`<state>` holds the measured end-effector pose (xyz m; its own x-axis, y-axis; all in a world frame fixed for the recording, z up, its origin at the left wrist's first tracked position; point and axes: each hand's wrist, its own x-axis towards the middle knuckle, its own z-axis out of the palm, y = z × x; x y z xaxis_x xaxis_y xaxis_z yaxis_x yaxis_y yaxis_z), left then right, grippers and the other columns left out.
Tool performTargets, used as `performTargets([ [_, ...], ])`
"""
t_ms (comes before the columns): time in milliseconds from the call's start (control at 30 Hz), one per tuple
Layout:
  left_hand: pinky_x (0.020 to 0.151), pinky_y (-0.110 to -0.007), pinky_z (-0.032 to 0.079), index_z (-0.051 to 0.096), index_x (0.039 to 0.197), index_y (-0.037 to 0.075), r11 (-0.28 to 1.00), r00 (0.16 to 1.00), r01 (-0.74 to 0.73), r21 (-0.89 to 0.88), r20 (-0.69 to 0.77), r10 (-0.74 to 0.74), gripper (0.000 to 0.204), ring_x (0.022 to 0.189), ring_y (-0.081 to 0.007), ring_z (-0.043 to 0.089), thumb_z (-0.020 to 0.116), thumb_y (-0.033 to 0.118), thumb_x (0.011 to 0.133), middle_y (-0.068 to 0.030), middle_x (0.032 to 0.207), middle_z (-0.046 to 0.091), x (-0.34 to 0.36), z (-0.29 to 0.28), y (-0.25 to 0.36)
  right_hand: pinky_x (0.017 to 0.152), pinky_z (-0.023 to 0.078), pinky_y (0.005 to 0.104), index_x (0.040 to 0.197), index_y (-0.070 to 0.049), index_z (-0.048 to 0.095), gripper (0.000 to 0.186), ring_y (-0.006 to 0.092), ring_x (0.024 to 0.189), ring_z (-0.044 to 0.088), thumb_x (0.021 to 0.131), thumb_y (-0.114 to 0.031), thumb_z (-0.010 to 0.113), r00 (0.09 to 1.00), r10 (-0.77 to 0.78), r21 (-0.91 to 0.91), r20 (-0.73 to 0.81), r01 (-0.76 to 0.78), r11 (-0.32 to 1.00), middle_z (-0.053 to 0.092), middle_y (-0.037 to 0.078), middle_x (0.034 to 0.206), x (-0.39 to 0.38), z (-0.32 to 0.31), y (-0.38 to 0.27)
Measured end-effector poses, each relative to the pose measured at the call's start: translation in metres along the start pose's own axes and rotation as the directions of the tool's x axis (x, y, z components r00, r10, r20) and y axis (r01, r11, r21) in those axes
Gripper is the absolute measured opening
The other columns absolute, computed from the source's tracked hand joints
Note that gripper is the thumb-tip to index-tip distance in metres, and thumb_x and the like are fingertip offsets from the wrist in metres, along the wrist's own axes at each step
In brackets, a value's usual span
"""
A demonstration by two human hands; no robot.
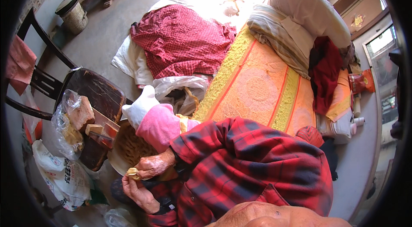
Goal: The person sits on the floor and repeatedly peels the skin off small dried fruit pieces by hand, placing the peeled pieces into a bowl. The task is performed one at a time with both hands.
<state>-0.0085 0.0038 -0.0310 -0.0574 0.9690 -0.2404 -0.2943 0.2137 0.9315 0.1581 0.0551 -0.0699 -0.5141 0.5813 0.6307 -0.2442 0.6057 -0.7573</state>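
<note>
My left hand (140, 193), the lower one, pinches a small tan, ridged piece (133, 174) between its fingertips. From the other side my right hand (155, 165) grips the same piece, fingers bent close around it. What kind of thing it is, I cannot make out. Just beyond my hands stands a round pale container (112, 160) with many brownish pieces (132, 143) in it. A pink and white soft cloth thing (159, 125) lies against the container, beside my right forearm. Both forearms are in red and black plaid sleeves.
To the left, a dark wooden chair (92, 85) bears a brick (80, 113), wooden blocks (101, 130) and a clear plastic bag (68, 128). A white sack (62, 180) sits below it. An orange and yellow towel (257, 85) covers a long seat; red checked cloth (180, 40) lies beyond.
</note>
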Motion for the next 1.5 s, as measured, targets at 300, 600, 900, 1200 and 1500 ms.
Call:
performTargets([
  [300,0.097,-0.033,0.044,0.059,0.115,-0.007,0.817,0.937,-0.334,0.471,0.071,0.342,0.029,0.11,-0.0222,0.055,0.055,0.014,0.095,-0.0118,0.118,0.056,-0.024,0.022,0.005,0.051,0.039,0.0453,0.083,0.002,0.051,0.016,0.0396,0.057,0.048,0.094,-0.009,0.051,0.991,0.133,0.13,-0.013,-0.13,0.983,0.047,0.02,0.064,-0.001,0.004,-0.014],
  [600,0.092,-0.03,0.044,0.059,0.118,-0.008,0.949,0.983,-0.164,0.27,-0.031,0.179,0.033,0.103,-0.0188,0.058,0.049,0.015,0.097,-0.0101,0.113,0.061,-0.031,0.046,0.024,0.06,0.041,0.0459,0.096,0.004,0.047,0.031,0.0412,0.066,0.051,0.103,-0.026,0.042,0.992,0.067,-0.039,0.11,-0.063,0.997,0.052,0.022,0.074,-0.004,0.003,-0.022],
  [900,0.106,-0.036,0.037,0.052,0.132,-0.003,0.958,0.999,0.032,-0.285,-0.004,-0.035,0.047,0.12,-0.0213,0.051,0.048,0.026,0.095,-0.0107,0.131,0.054,-0.033,0.021,0.011,0.06,0.043,0.046,0.103,0.004,0.048,0.032,0.0419,0.064,0.055,0.104,-0.027,0.04,0.969,0.212,0.25,0.124,-0.237,0.939,0.053,0.026,0.071,0.01,-0.004,-0.058],
  [1200,0.112,-0.045,0.033,0.066,0.105,0.01,0.904,0.948,-0.089,-0.417,0.244,0.206,0.033,0.125,-0.0237,0.046,0.056,0.026,0.078,-0.0054,0.118,0.057,-0.042,0.033,0.019,0.055,0.044,0.0488,0.097,0.003,0.047,0.028,0.0447,0.061,0.056,0.102,-0.025,0.044,0.997,0.081,0.179,-0.002,-0.08,0.981,0.054,0.024,0.065,0.015,0.002,-0.082],
  [1500,0.112,-0.046,0.031,0.064,0.101,0.006,0.917,0.87,-0.36,-0.173,0.292,0.397,0.029,0.126,-0.0284,0.046,0.056,0.021,0.078,-0.0133,0.126,0.054,-0.04,0.03,0.019,0.051,0.042,0.052,0.088,0.003,0.045,0.023,0.0457,0.056,0.054,0.097,-0.018,0.048,0.97,0.146,-0.142,0.194,-0.119,0.983,0.053,0.023,0.06,0.006,-0.011,-0.083],
])
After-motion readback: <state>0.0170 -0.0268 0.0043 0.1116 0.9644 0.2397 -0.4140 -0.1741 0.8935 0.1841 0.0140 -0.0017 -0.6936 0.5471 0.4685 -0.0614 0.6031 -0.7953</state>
